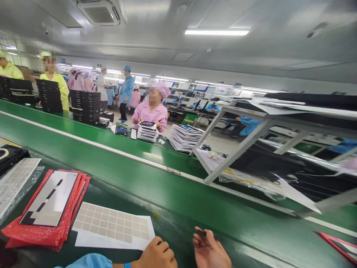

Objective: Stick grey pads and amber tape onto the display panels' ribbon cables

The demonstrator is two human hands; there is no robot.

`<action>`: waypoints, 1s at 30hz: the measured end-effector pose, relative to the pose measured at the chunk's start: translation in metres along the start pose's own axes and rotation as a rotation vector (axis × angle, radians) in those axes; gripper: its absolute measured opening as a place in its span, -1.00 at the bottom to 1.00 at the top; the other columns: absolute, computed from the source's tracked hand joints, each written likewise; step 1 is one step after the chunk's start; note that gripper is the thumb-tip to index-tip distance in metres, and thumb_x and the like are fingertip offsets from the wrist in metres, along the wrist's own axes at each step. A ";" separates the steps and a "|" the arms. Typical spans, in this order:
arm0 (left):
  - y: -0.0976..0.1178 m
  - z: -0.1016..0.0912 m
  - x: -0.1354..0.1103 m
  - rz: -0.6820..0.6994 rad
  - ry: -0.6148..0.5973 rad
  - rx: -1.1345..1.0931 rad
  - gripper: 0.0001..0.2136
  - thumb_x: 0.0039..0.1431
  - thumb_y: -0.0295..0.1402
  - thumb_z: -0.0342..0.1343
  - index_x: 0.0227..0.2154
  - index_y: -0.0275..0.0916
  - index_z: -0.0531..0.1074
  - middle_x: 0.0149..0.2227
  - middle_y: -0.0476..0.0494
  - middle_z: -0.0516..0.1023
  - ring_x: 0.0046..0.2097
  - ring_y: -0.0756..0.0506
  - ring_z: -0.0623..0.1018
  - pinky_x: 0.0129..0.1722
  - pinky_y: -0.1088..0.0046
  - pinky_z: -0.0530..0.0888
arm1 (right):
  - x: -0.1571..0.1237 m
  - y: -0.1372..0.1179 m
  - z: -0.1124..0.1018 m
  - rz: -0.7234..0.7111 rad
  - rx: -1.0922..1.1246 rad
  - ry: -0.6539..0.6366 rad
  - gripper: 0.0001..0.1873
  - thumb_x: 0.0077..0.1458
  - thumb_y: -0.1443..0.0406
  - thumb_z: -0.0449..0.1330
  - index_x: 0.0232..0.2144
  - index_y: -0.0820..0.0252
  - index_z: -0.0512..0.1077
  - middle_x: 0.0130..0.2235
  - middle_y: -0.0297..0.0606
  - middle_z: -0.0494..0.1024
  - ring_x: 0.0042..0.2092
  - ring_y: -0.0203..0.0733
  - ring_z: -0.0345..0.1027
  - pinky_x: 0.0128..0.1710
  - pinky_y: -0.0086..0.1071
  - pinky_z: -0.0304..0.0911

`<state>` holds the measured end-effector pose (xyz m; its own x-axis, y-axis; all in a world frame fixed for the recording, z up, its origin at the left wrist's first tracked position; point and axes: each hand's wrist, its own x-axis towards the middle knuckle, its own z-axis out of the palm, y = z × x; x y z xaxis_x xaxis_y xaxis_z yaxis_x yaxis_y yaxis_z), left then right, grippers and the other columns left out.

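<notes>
Our right hand (pixel 210 251) pinches a small dark bit (pixel 201 233). Our left hand (pixel 156 256) is curled up by a sheet of tan squares (pixel 111 227) (none look gone), and we cannot tell if it holds anything.

Bubble-wrap pouches (pixel 47 230) — left of label sheet (pixel 111 223), conveyor belt (pixel 156 186) behind both

Both hands cropped by bottom edge.
Left hand (pixel 156 255) curled, anything inside hidden; small dark piece (pixel 201 233) at right hand (pixel 210 250) too small to identify; red-edged packet (pixel 336 245) cut off at right edge.
</notes>
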<state>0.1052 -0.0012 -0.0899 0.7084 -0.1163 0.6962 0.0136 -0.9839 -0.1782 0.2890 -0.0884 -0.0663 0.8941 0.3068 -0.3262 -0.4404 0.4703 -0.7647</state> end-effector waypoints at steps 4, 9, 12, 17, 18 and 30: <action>0.000 0.001 0.001 -0.011 0.034 0.016 -0.70 0.25 -0.33 0.26 -0.50 -0.28 0.28 -0.46 -0.03 0.32 -0.34 -0.06 0.33 -0.30 0.31 0.13 | 0.000 0.000 0.001 -0.001 0.000 0.004 -0.27 -0.50 0.17 0.63 -0.26 0.25 0.41 -0.23 -0.21 0.56 -0.40 -0.30 0.40 -0.48 -0.53 0.35; -0.001 0.003 0.002 -0.004 0.072 0.017 -0.70 0.24 -0.39 0.24 -0.52 -0.28 0.25 -0.49 -0.02 0.30 -0.36 -0.05 0.33 -0.30 0.32 0.12 | 0.002 0.002 -0.002 -0.018 -0.013 -0.009 -0.30 -0.43 0.17 0.61 -0.23 0.24 0.41 -0.22 -0.21 0.56 -0.39 -0.31 0.41 -0.47 -0.54 0.35; -0.001 0.004 0.001 0.000 0.059 0.013 -0.70 0.24 -0.38 0.24 -0.52 -0.28 0.25 -0.49 -0.02 0.30 -0.36 -0.06 0.33 -0.31 0.32 0.12 | 0.004 0.004 -0.005 -0.027 -0.026 -0.023 -0.30 -0.40 0.16 0.60 -0.22 0.24 0.40 -0.22 -0.21 0.56 -0.39 -0.31 0.42 -0.46 -0.54 0.36; -0.001 0.005 0.000 0.012 0.001 0.007 -0.71 0.25 -0.38 0.25 -0.51 -0.28 0.28 -0.48 -0.04 0.32 -0.34 -0.06 0.34 -0.31 0.32 0.11 | 0.007 0.007 -0.009 -0.048 -0.047 -0.051 -0.34 -0.32 0.15 0.59 -0.20 0.24 0.39 -0.21 -0.20 0.56 -0.37 -0.30 0.43 -0.45 -0.53 0.37; -0.001 0.005 0.000 0.012 -0.005 0.006 -0.71 0.25 -0.37 0.25 -0.51 -0.28 0.28 -0.48 -0.04 0.33 -0.34 -0.06 0.34 -0.30 0.32 0.11 | 0.008 0.007 -0.009 -0.050 -0.047 -0.053 -0.34 -0.32 0.15 0.59 -0.20 0.24 0.39 -0.21 -0.20 0.56 -0.37 -0.30 0.43 -0.45 -0.53 0.37; -0.001 0.007 0.000 0.008 -0.031 -0.025 -0.73 0.25 -0.39 0.24 -0.51 -0.28 0.29 -0.49 -0.03 0.35 -0.35 -0.06 0.36 -0.31 0.32 0.13 | 0.007 0.009 -0.007 -0.086 -0.074 -0.072 -0.29 -0.36 0.08 0.62 -0.24 0.25 0.37 -0.23 -0.20 0.56 -0.40 -0.29 0.42 -0.48 -0.50 0.35</action>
<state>0.1098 0.0012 -0.0946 0.7302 -0.1199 0.6727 -0.0090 -0.9861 -0.1660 0.2917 -0.0879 -0.0790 0.9189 0.3282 -0.2188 -0.3529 0.4363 -0.8277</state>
